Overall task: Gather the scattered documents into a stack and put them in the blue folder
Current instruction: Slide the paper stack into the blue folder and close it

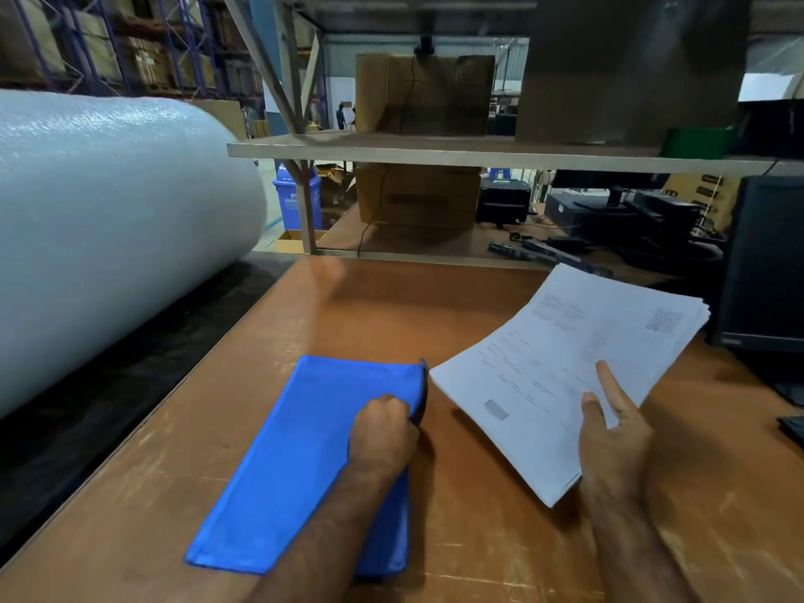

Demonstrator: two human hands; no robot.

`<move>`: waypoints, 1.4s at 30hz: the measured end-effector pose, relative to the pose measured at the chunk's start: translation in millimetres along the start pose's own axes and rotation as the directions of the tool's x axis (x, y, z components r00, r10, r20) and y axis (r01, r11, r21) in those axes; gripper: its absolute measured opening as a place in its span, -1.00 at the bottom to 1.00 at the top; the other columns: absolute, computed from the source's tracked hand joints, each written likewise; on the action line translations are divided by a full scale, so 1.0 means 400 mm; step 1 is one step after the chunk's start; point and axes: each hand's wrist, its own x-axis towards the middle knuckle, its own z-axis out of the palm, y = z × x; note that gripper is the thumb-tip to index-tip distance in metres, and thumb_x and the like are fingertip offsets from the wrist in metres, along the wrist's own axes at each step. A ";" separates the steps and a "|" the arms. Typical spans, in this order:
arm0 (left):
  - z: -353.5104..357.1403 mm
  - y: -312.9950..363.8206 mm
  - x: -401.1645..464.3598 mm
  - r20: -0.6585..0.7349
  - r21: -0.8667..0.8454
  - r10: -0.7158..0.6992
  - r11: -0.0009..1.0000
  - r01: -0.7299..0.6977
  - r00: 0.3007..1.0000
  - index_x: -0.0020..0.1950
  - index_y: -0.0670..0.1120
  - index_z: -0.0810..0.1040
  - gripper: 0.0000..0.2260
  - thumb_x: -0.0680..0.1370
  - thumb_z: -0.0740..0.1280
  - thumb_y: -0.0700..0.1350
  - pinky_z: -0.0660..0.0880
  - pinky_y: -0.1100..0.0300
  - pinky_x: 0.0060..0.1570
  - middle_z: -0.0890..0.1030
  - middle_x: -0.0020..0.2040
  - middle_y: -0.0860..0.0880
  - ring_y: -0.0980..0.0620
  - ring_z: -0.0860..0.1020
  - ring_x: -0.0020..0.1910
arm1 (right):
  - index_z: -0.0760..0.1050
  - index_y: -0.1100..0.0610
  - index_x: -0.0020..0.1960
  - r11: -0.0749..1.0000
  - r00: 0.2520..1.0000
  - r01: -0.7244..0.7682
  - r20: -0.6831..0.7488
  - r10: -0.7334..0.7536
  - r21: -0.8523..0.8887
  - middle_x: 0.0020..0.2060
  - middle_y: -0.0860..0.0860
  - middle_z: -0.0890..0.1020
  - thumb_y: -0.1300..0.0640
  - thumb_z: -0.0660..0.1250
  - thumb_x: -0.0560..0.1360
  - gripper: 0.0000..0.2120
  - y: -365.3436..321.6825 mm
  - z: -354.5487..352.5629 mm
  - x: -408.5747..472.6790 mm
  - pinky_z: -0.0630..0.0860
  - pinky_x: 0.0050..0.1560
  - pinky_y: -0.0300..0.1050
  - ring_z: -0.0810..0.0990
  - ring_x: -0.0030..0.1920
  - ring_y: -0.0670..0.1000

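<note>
The blue folder point(300, 454) lies flat on the brown wooden table point(470, 515), in the lower middle of the head view. My left hand point(383, 433) rests on its right side, fingers closed on the folder's dark right edge. A stack of white printed documents point(561, 363) hangs tilted just above the table, right of the folder. My right hand point(613, 433) holds the stack at its near corner, thumb and forefinger on top. The stack's left corner nearly touches the folder's upper right corner.
A huge roll of bubble wrap point(108, 228) fills the left side beside the table. A raised shelf point(435, 152) with cardboard boxes point(424, 95) spans the back. A dark monitor point(765, 263) stands at the right, with cables and black devices point(609, 219) behind the table.
</note>
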 end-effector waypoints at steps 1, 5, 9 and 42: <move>0.003 -0.008 0.019 -0.008 -0.009 0.011 1.000 -0.011 1.000 0.04 -0.14 0.63 -0.80 0.58 0.22 -0.13 0.46 0.01 -0.01 0.65 0.09 -0.12 -0.18 0.58 0.09 | 0.46 -0.01 0.45 1.000 1.000 -0.005 -0.015 0.005 -0.019 0.22 -0.16 0.54 0.26 0.33 0.63 -0.57 0.012 0.001 0.002 0.53 -0.25 -0.50 0.50 -0.08 -0.57; 0.006 -0.024 0.106 0.002 -0.058 0.051 0.997 -0.051 0.999 0.11 -0.09 0.62 -0.78 0.63 0.20 -0.08 0.48 0.00 0.06 0.68 0.11 -0.11 -0.19 0.58 0.15 | 0.49 0.00 0.45 0.995 0.997 -0.044 -0.070 0.038 -0.092 0.16 -0.20 0.55 0.23 0.33 0.63 -0.59 0.046 0.003 0.000 0.53 -0.16 -0.34 0.58 -0.08 -0.39; 0.020 -0.019 0.155 0.043 -0.162 0.126 0.980 -0.117 0.991 0.07 -0.12 0.60 -0.79 0.63 0.19 -0.11 0.48 -0.03 0.07 0.65 0.09 -0.14 -0.21 0.57 0.14 | 0.50 -0.08 0.42 0.984 0.994 -0.102 -0.053 0.095 -0.147 0.12 -0.19 0.60 0.18 0.36 0.61 -0.60 0.065 0.002 0.008 0.60 -0.16 -0.18 0.58 -0.05 -0.15; -0.007 0.010 0.152 0.116 -0.198 0.000 0.980 0.024 0.993 -0.12 -0.13 0.69 -0.84 0.46 0.54 -0.04 0.56 0.08 -0.05 0.72 -0.11 -0.09 -0.10 0.64 -0.07 | 0.43 -0.07 0.48 0.979 0.998 -0.046 0.043 0.055 -0.199 0.31 -0.19 0.54 0.17 0.36 0.62 -0.55 0.074 0.003 -0.019 0.64 -0.14 -0.26 0.60 0.03 -0.26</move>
